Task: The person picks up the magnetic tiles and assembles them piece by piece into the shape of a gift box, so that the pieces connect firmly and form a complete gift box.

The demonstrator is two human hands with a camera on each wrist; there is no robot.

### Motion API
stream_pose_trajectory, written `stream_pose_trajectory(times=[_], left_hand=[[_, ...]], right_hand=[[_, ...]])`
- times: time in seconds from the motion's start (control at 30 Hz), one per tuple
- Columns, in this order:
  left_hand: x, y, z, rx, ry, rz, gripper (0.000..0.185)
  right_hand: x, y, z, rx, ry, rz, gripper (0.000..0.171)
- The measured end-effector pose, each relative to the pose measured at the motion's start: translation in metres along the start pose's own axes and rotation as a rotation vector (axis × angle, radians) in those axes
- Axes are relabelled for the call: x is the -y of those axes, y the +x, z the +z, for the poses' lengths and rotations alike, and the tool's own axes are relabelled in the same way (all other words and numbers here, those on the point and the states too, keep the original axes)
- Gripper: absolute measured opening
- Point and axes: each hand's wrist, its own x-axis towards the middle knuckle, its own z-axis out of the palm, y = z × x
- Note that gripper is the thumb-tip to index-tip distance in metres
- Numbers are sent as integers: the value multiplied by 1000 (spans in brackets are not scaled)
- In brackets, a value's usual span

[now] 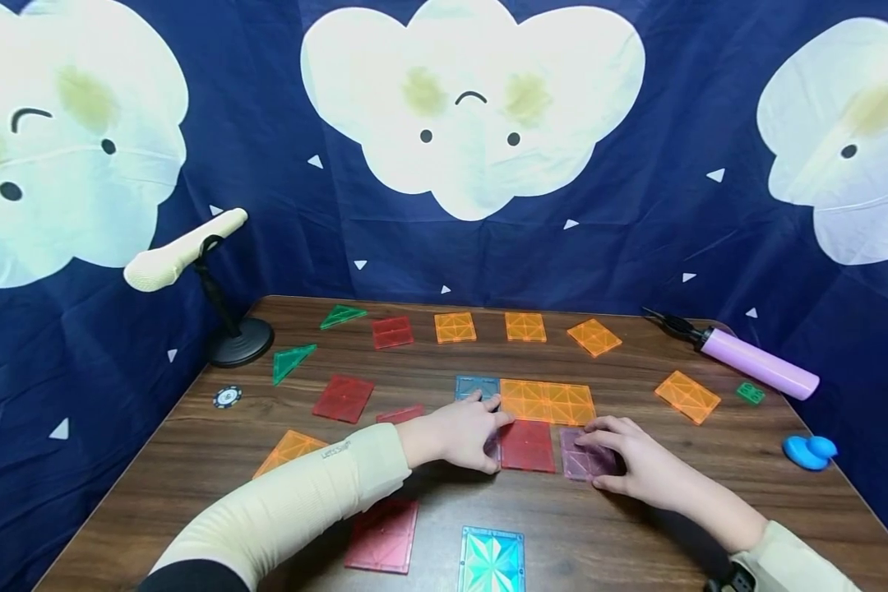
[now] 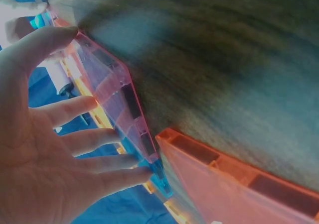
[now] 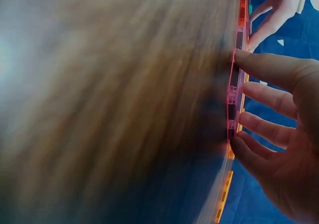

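A flat cluster is partly laid — left hand (image 1: 459,432) presses beside the red tile (image 1: 527,445), right hand (image 1: 640,469) presses the pink tile (image 1: 583,459), fingers straight; many loose tiles remain on the bench (image 1: 710,460).

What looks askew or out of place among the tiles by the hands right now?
Little stands out. The pink tile under the right hand sits slightly rotated against the red tile, its edge not yet flush. The left hand rests beside the red tile. Nothing looks damaged or spilled.
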Motion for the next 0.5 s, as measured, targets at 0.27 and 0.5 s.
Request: stream_pose_trajectory(times=[0.27, 0.5], left_hand=[[3, 0, 3, 12, -19, -21, 76], [32, -13, -8, -20, -193, 86, 65]], right_hand=[[4, 17, 2, -7, -4, -51, 42], [1, 24, -3, 92, 97, 27, 64]])
